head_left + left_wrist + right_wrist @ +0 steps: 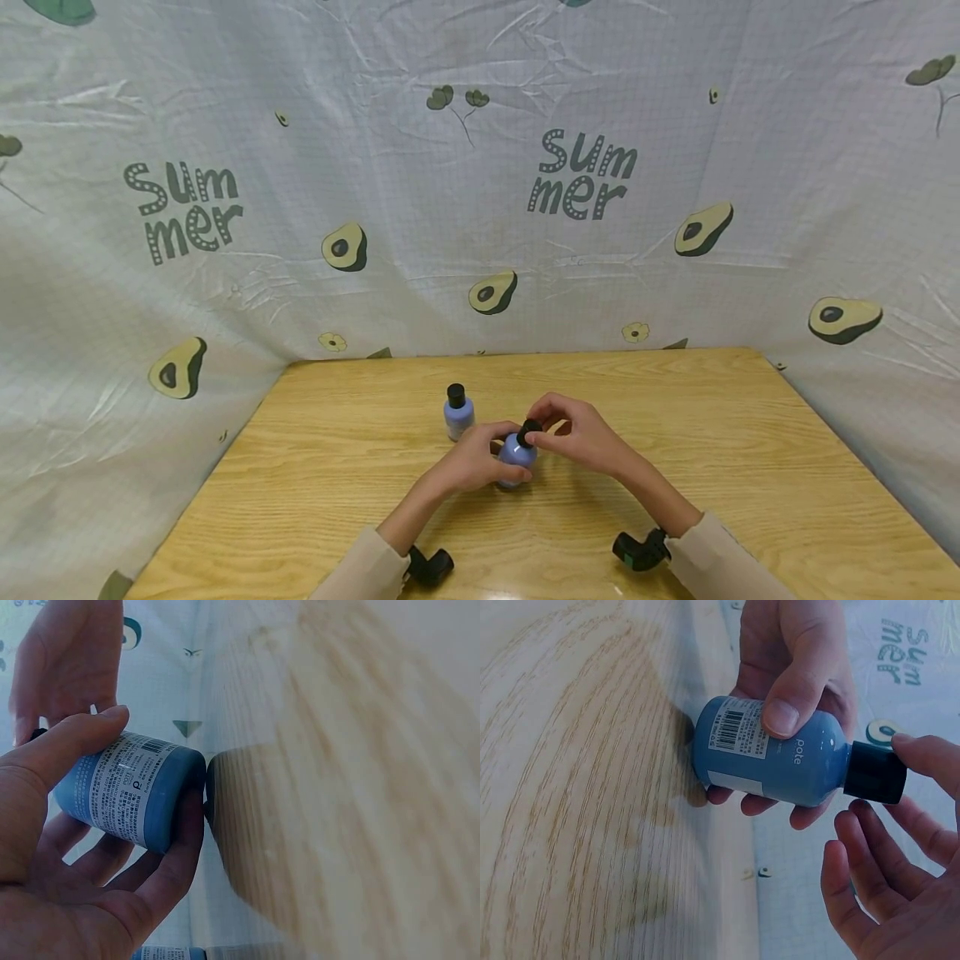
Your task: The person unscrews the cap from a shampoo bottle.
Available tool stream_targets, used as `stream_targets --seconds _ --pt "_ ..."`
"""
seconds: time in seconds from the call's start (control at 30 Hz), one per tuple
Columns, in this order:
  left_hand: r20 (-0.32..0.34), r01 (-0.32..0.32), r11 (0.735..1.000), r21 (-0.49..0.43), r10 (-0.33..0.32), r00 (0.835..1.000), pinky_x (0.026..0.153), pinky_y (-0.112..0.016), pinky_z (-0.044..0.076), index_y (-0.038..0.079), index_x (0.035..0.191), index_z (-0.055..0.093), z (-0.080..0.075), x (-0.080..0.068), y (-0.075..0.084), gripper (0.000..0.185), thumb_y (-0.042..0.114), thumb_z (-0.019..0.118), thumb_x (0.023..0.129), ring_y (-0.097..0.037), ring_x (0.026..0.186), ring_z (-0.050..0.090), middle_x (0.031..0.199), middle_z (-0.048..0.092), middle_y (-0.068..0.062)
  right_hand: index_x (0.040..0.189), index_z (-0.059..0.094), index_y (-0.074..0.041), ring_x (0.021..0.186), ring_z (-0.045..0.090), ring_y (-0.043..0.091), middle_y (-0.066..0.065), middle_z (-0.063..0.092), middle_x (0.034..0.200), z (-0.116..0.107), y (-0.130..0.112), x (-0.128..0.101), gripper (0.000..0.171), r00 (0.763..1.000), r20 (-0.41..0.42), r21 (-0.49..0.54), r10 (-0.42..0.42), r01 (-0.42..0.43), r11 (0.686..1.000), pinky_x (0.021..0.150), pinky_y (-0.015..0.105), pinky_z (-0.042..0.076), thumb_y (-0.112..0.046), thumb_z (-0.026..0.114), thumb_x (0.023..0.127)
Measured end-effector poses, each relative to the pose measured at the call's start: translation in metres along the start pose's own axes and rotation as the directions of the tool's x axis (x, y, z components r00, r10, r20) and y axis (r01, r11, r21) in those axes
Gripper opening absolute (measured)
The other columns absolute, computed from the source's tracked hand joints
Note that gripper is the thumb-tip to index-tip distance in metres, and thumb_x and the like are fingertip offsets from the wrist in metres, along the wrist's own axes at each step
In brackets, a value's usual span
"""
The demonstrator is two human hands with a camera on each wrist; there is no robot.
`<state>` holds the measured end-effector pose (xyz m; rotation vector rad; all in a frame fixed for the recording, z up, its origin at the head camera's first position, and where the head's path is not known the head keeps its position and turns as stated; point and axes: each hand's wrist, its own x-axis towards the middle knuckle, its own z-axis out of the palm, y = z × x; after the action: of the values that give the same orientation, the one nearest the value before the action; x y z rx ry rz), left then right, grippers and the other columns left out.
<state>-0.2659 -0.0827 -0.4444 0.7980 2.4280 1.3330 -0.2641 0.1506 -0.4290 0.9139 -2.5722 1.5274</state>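
My left hand (472, 461) grips the body of a blue bottle (814, 757), its thumb on one side and its fingers wrapped beneath. The bottle leans toward the right, its base close to the tabletop. White labels with small print and a barcode (151, 745) cover part of its side. At the neck is a black cap (875, 773), which my right hand (583, 435) pinches between thumb and fingertips. The cap sits on the bottle's neck. Behind my left hand a second blue bottle (458, 418) with a black cap stands upright, its lower part partly covered.
A wooden table (330, 433) lies under both hands. Behind it and at the sides hangs a pale curtain (420, 192) printed with avocados and lettering. Black wrist devices (640, 551) sit beneath both forearms, at the sleeve cuffs.
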Motion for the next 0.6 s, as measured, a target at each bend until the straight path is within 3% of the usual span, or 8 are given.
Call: stream_targets --seconds 0.33,0.6 --pt "-0.005 -0.012 1.0 0.008 0.012 1.0 0.082 -0.031 0.058 0.018 0.133 0.068 0.0002 0.0009 -0.0011 0.051 0.025 0.085 0.086 -0.021 0.105 0.07 0.129 0.07 -0.006 0.122 0.067 0.0 0.101 0.066 0.013 0.012 0.07 0.115 -0.002 -0.0038 0.0001 0.028 0.999 0.039 0.001 -0.038 0.038 0.999 0.083 0.028 0.057 -0.014 0.07 0.098" --pt "-0.005 -0.003 1.0 0.011 0.003 1.0 0.081 -0.031 0.059 0.017 0.131 0.068 0.0003 0.0015 -0.0017 0.049 0.025 0.085 0.086 -0.021 0.104 0.07 0.127 0.07 -0.006 0.125 0.067 -0.006 0.102 0.066 0.019 0.01 0.07 0.115 -0.0016 -0.0033 0.0006 0.032 0.999 0.042 -0.008 -0.029 0.03 1.0 0.084 0.028 0.056 -0.018 0.073 0.096"
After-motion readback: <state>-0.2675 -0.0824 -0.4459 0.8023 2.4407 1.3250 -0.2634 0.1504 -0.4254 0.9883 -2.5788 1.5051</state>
